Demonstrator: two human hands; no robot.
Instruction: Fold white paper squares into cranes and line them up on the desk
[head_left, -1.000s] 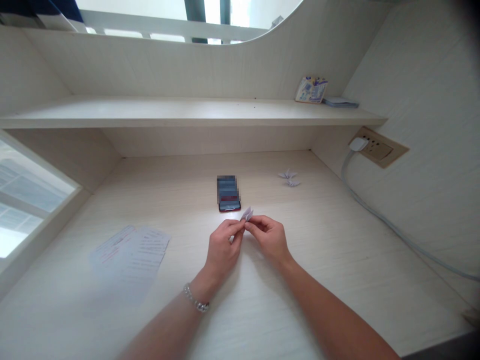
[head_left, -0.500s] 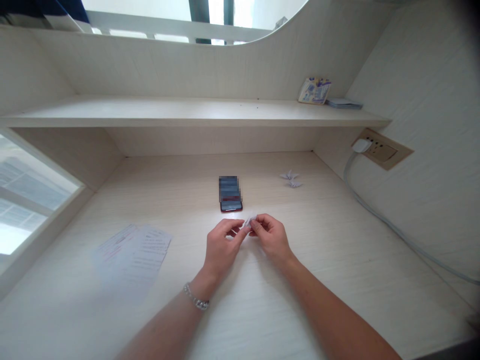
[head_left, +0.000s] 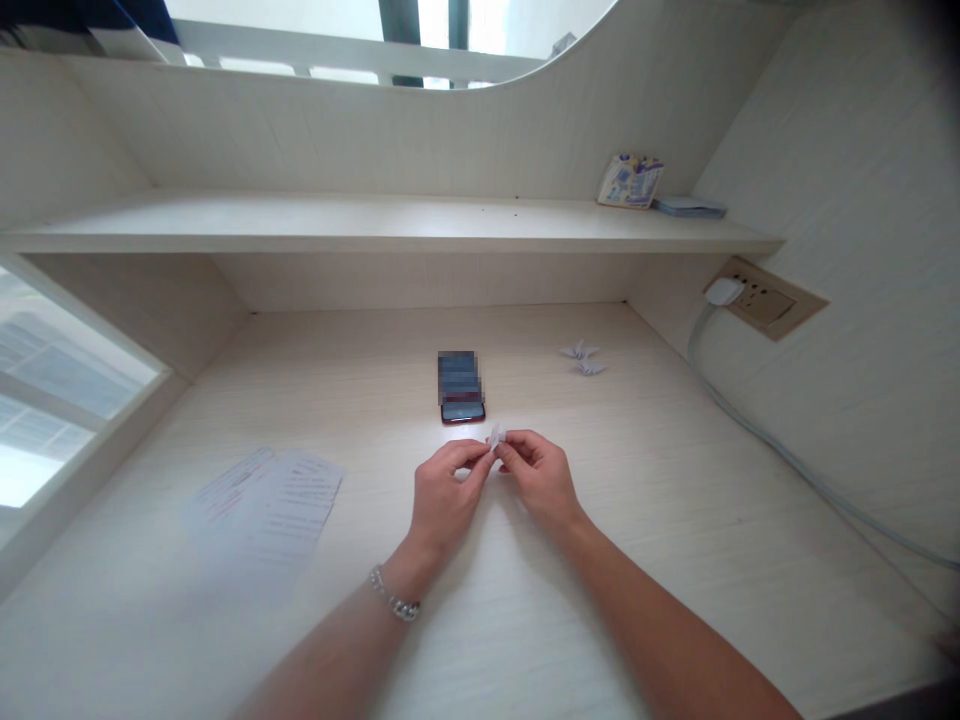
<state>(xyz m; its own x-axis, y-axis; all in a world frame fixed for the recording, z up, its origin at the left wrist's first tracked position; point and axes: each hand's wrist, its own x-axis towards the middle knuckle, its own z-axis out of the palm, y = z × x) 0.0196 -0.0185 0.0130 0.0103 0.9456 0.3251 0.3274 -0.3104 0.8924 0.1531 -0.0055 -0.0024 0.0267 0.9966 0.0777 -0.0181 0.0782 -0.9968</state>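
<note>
Small folded white paper piece [head_left: 495,437] tipped more upright over the last half-second, pinched by left hand [head_left: 446,492] and right hand [head_left: 546,482] just near-side of the dark rectangular phone [head_left: 461,385], so folding seems ongoing.

The folded paper [head_left: 495,438] you held was plain white, as were the two paper figures [head_left: 589,368] on your cream, faintly streaked counter [head_left: 337,355]. Your phone [head_left: 461,387] showed a dark screen banded in blue-grey, with a dull red strip and a red lower edge. Your sheets [head_left: 296,510] were white, bearing rows of dark print and, at left, red lines. Your bracelet [head_left: 393,597] was silver. On the cream shelf [head_left: 337,214], the packet [head_left: 631,181] carried blue, purple and yellow print. You had a beige socket plate [head_left: 772,302], white plug [head_left: 724,291] and light grey cable [head_left: 757,437].
</note>
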